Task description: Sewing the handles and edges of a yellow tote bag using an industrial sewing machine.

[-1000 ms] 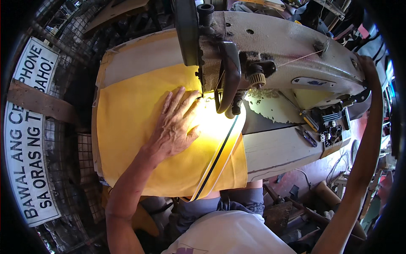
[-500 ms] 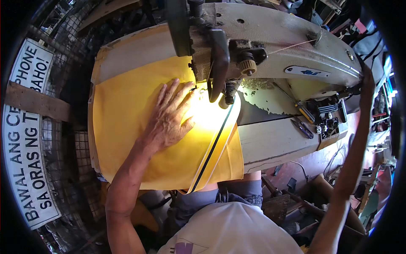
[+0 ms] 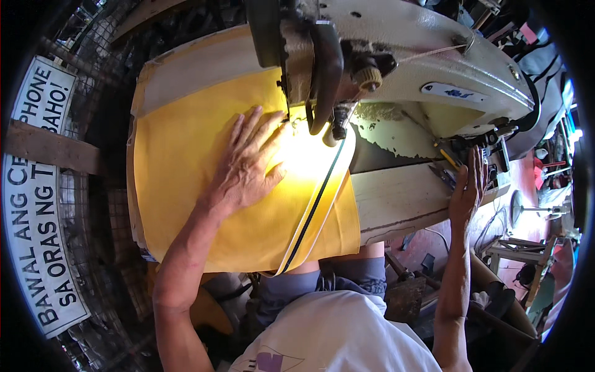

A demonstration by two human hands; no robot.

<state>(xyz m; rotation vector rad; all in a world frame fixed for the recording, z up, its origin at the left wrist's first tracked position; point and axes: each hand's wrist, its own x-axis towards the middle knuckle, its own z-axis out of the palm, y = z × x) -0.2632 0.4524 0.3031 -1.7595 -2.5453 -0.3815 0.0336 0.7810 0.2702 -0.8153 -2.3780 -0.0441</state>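
Note:
My left hand (image 3: 249,164) lies flat on a sheet of yellow fabric (image 3: 176,186), fingers spread toward the needle area of a large sewing machine (image 3: 396,28). A black strip with white edging (image 3: 313,214) runs slantwise down the fabric, and its upper end passes beside the machine's presser area under a bright lamp glow. To the right, my right hand (image 3: 469,189) is over the table's edge, its fingers stretched out and nothing visible in them. It partly covers small metal parts. Just left of it lie a yellow-handled tool (image 3: 449,159) and dark-handled snips (image 3: 441,176).
A pale worktable (image 3: 396,208) carries the machine and fabric. On the left stands a wire mesh wall with a white lettered sign (image 3: 46,198) and a wooden bar (image 3: 52,149). Rolls, boards and clutter fill the floor at lower right. Thread (image 3: 434,53) stretches along the machine arm.
My right hand has come down from the far right end of the machine to the small parts at the table's edge. My left hand stays flat on the fabric. The view has shifted slightly.

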